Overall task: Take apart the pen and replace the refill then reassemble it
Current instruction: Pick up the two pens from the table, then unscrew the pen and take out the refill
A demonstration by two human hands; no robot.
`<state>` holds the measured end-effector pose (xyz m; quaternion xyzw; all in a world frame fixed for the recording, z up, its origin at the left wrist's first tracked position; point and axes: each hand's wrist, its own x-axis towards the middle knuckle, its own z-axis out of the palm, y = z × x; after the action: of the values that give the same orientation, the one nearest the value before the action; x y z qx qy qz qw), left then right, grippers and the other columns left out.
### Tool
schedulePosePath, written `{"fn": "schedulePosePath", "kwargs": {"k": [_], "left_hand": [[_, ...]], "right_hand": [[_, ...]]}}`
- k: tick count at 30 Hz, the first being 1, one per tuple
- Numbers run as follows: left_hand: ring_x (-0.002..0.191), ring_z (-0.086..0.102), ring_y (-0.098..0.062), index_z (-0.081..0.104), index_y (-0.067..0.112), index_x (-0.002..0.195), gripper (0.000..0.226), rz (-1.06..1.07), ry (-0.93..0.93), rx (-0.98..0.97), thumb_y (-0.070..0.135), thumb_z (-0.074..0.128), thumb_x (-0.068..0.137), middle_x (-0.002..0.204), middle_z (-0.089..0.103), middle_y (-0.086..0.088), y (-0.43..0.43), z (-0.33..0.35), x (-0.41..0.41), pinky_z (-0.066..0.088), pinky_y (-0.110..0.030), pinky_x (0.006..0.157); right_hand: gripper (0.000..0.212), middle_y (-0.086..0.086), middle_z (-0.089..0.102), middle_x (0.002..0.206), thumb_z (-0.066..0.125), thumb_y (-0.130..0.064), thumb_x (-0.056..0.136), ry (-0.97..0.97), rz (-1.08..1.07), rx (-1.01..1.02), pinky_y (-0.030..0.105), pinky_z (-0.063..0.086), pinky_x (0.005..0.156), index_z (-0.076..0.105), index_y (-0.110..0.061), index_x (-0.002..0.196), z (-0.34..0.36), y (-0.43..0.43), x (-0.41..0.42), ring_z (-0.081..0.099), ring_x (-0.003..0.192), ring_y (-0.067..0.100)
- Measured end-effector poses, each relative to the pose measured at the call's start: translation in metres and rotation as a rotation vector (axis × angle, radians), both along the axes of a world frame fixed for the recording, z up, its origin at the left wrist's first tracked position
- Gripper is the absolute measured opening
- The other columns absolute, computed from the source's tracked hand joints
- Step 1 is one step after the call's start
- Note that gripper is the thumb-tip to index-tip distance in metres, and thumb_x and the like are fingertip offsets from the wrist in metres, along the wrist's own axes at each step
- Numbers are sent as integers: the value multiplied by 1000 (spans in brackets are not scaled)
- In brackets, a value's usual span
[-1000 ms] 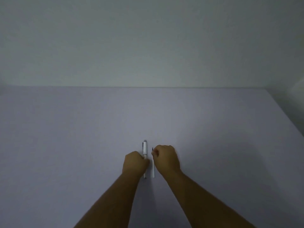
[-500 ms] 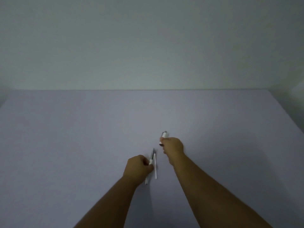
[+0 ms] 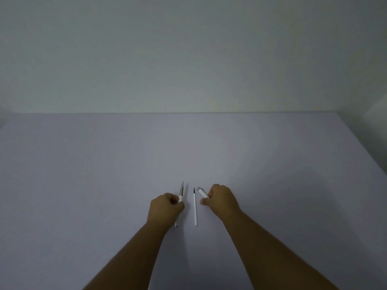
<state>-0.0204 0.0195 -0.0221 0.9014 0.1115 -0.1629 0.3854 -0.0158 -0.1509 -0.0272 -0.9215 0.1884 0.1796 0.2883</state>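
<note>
We hold the pen body (image 3: 180, 196) pinched in our left hand (image 3: 165, 208), its dark tip end pointing toward the far edge of the bench (image 3: 83, 174). Our right hand (image 3: 222, 198) is closed around the white cap piece (image 3: 202, 192). A loose refill (image 3: 195, 208) lies flat between the hands, toward the bench's near edge, touching neither. The refill is thin and round; a careless brush from either hand could likely roll it away, and we could confuse it with the one inside.
</note>
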Motion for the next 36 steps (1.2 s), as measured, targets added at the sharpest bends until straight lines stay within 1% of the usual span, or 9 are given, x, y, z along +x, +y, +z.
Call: {"fn": "schedulePosePath", "kwargs": {"k": [9,11,14,18,22,26,30,34,36], "left_hand": [[61,54,-3,68,16,89,13,-36,-24,-27,22,66,78,68,61,8,2,4,-5,38,-10,49],[57,53,-3,65,19,84,6,-78,-45,-8,23,65,79,65,58,10,0,8,-6,37,-7,42],[60,55,-10,66,14,84,9,-132,-98,-7,22,64,82,68,60,6,-7,15,-9,50,-19,53],[54,49,-5,64,12,91,14,-169,-135,12,25,59,89,62,52,10,-14,21,-12,40,-16,53],[55,46,-7,65,8,94,18,-218,-166,34,23,55,91,63,53,7,-12,30,-14,36,-19,54],[55,46,-5,66,10,95,17,-229,-194,21,23,57,91,66,55,5,-9,39,-19,35,-16,52],[53,46,-3,66,12,92,15,-220,-213,22,25,58,90,60,51,12,-9,44,-24,33,-15,50],[54,47,-4,66,13,91,14,-206,-212,25,25,59,89,62,53,10,-9,47,-29,36,-16,51],[54,48,-5,66,13,92,14,-203,-220,25,25,59,89,63,54,8,-10,48,-31,37,-16,51]], "right_hand": [[38,10,63,88,69,-45,76,-93,-68,26,36,47,71,51,-12,78,2,0,-4,62,87,31],[40,-1,56,70,62,-53,79,-169,-132,130,29,43,64,48,-17,68,11,3,-2,58,75,24],[41,-5,56,66,61,-57,78,-133,-127,400,24,41,58,56,-18,69,26,14,0,54,67,15],[32,-2,52,62,68,-39,80,-109,-84,519,26,39,60,54,-18,60,36,23,-3,47,59,13],[13,-6,60,69,66,-25,84,-95,-95,669,21,43,63,66,-15,76,47,20,-8,51,64,9],[11,-5,61,72,63,-27,86,-47,-129,769,12,40,52,67,-19,80,59,15,-15,52,64,6],[22,-1,61,69,70,-35,80,-25,-193,696,21,44,60,64,-16,70,62,15,-17,52,63,12],[6,3,64,76,66,-14,83,-46,-201,812,21,47,62,70,-16,79,62,14,-21,55,68,12],[9,4,65,79,68,-23,82,-45,-245,814,23,51,67,69,-15,78,63,16,-23,56,70,13]]}}
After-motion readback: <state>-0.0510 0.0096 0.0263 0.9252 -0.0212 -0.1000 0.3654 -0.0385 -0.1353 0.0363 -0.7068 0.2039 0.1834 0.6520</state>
